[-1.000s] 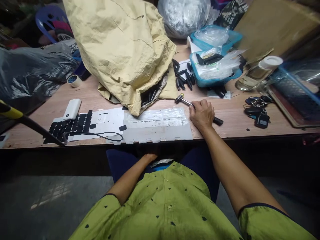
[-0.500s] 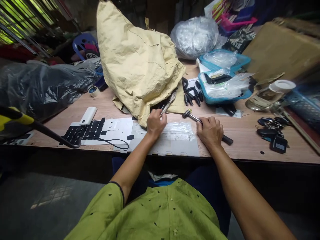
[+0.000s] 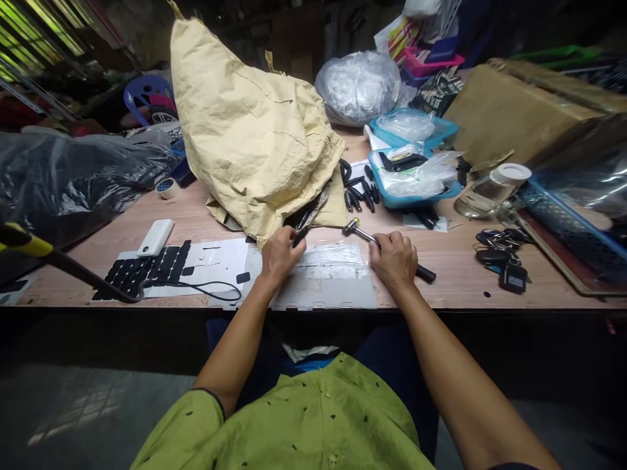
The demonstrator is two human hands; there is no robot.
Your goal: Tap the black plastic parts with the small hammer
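Observation:
My left hand (image 3: pixel 281 254) is closed at the open mouth of a big tan paper sack (image 3: pixel 255 130). Between its thumb and fingers shows a small black part (image 3: pixel 298 236), partly hidden, so its exact kind is unclear. More dark pieces lie in the shadow of the sack's mouth. My right hand (image 3: pixel 396 260) wraps around the shaft of a small hammer (image 3: pixel 361 232), which rests low over the table with its head to the left and its black grip to the right. Between my hands lies a grey sheet (image 3: pixel 323 292) with clear plastic on top.
Left are a white power bank (image 3: pixel 155 237), black stickers (image 3: pixel 161 264), a cable and a tape roll (image 3: pixel 167 188). Behind the hammer lie several black parts (image 3: pixel 360 189) and blue baskets (image 3: pixel 416 196). Right are a jar (image 3: pixel 492 189), keys (image 3: pixel 502 251) and a cardboard box (image 3: pixel 519 111).
The view has turned to the right, so the table's things sit further left. My left hand has lifted slightly from the sack's mouth, and a black part shows in its fingers. My right hand keeps the hammer.

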